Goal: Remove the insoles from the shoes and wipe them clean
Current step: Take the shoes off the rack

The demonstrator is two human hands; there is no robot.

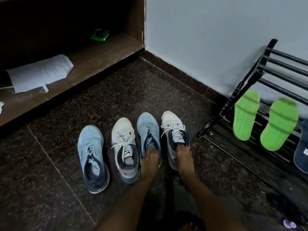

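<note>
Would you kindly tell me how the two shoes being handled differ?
The blue shoe is light blue; the white shoe is off-white with white laces. The left hand is on the blue shoe, the right hand on the white shoe. Both stand upright on the floor and have dark collars.

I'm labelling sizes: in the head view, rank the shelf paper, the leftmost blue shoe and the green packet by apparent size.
1. paper and leftmost blue shoe: about alike, unranked.
2. green packet: smallest, though farthest.
</note>
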